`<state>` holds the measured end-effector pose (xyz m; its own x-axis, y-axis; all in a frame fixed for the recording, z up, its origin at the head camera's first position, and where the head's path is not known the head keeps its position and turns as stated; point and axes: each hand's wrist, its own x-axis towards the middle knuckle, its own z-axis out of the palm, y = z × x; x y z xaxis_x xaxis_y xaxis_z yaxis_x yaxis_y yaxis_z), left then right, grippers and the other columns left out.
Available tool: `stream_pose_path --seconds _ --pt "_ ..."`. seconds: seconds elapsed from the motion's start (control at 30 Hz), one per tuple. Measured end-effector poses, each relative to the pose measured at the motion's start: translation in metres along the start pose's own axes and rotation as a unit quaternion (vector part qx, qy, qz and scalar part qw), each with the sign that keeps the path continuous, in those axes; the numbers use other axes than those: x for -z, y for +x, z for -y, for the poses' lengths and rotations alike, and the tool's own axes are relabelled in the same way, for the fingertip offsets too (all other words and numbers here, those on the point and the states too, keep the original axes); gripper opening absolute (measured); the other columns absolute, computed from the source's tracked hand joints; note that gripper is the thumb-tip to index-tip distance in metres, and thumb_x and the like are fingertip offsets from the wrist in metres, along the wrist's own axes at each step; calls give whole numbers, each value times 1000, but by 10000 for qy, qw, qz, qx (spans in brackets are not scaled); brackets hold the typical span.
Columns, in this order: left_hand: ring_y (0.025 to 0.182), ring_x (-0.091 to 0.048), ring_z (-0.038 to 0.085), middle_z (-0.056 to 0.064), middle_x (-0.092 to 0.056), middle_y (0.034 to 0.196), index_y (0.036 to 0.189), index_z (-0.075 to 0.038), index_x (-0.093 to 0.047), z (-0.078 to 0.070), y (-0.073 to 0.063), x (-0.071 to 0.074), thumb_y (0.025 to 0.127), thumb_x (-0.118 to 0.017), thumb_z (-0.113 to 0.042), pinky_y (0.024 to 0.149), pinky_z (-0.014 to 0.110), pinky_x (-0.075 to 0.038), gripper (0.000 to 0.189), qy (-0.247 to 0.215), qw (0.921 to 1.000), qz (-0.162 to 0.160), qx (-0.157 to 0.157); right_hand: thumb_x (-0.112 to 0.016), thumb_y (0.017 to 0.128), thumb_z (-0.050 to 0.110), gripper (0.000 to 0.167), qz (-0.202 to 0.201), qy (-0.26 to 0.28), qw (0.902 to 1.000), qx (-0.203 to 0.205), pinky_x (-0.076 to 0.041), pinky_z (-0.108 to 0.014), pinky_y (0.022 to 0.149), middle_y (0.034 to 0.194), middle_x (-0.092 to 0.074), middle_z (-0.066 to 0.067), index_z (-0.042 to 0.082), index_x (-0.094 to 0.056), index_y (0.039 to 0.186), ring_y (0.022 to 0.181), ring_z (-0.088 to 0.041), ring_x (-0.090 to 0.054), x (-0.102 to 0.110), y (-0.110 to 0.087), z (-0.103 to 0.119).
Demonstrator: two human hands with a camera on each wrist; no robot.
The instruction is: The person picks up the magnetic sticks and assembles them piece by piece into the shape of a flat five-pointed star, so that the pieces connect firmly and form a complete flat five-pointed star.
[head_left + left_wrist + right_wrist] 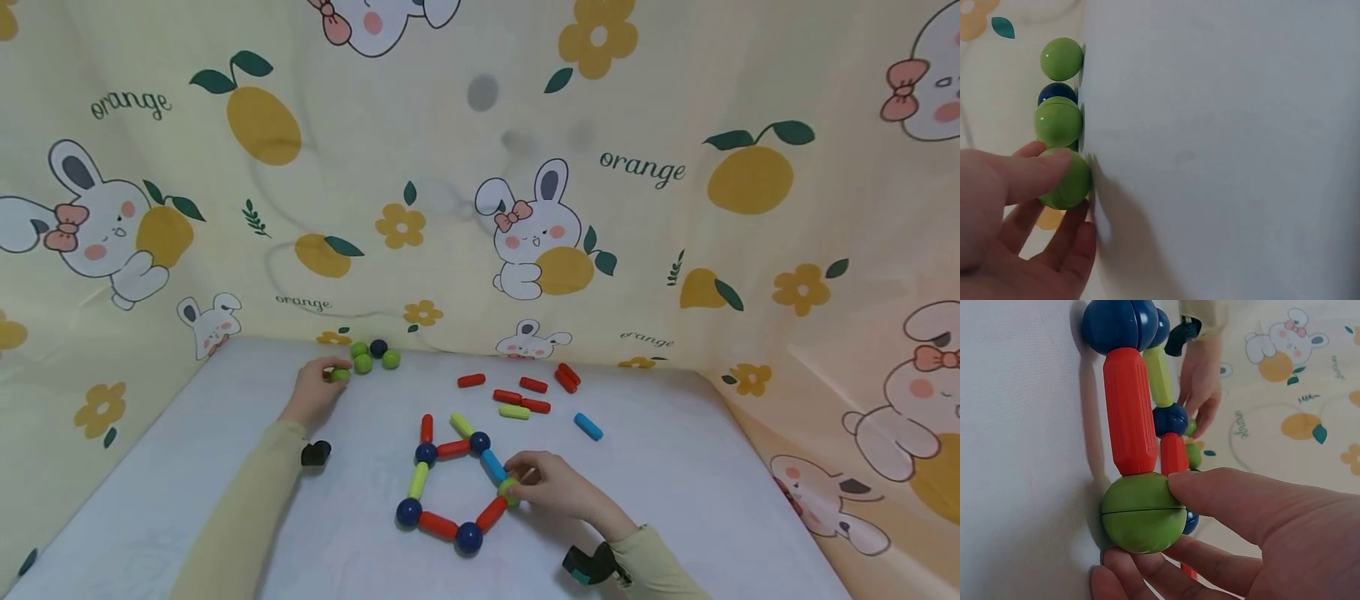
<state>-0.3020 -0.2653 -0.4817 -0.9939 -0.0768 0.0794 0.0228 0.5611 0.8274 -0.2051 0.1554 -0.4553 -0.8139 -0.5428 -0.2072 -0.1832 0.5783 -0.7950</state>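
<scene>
At the far left of the table, my left hand (309,393) holds a green ball (1074,184) between thumb and fingers. Close beside it sit several more green balls (391,359) and a navy ball (378,348). Nearer the middle lies a five-sided ring of rods and balls. My right hand (562,492) grips the green corner ball (1144,515) of this ring, which touches a red rod (1129,412) and a blue rod (492,466). Navy balls (468,537) form the other corners. A red rod (427,427) and a yellow-green rod (462,425) stick out from the far corners.
Behind the ring lie loose red rods (471,381), a yellow-green rod (514,412) and a blue rod (588,427). A patterned cloth (450,167) with rabbits and oranges hangs along the back and sides of the white table (337,533).
</scene>
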Motion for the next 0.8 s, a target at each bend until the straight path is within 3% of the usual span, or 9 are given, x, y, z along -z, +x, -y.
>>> stream_pose_path --seconds 0.2,0.33,0.47,0.6,0.8 --pt "109 -50 36 22 -50 129 121 1 -60 1 -8 4 88 -62 1 92 48 -43 33 192 9998 -31 -84 -70 88 21 35 -7 40 10000 -44 -52 -36 76 98 -62 -2 2 -62 117 87 -20 -58 2 -4 1" --pt "111 -52 36 22 -54 128 123 1 -59 -4 -21 0 90 -65 -6 93 47 -45 35 75 9998 167 -4 -70 88 21 35 -18 73 10000 -61 -52 -35 76 98 -62 -3 2 -62 117 87 -20 -58 2 -4 0" --pt "106 -57 31 20 -57 124 126 3 -57 -17 -35 -14 92 -64 -11 87 40 -50 37 -216 9979 612 83 -70 89 22 35 -8 50 10000 -32 -52 -35 76 99 -62 -2 3 -62 117 88 -20 -58 2 -3 -2" --pt "98 -62 26 20 -61 118 125 7 -56 -32 -41 -32 94 -63 -13 80 33 -54 38 -682 9936 901 33 -69 89 24 36 -1 23 10000 5 -52 -35 76 99 -62 -2 3 -62 117 87 -19 -58 1 -3 -4" --pt "96 -63 24 18 -63 112 124 6 -58 -52 -45 -59 93 -63 -15 80 31 -54 37 -1132 9912 670 148 -70 88 24 36 -62 84 9999 20 -51 -38 78 100 -63 -2 4 -62 117 89 -20 -57 -1 -3 -4"
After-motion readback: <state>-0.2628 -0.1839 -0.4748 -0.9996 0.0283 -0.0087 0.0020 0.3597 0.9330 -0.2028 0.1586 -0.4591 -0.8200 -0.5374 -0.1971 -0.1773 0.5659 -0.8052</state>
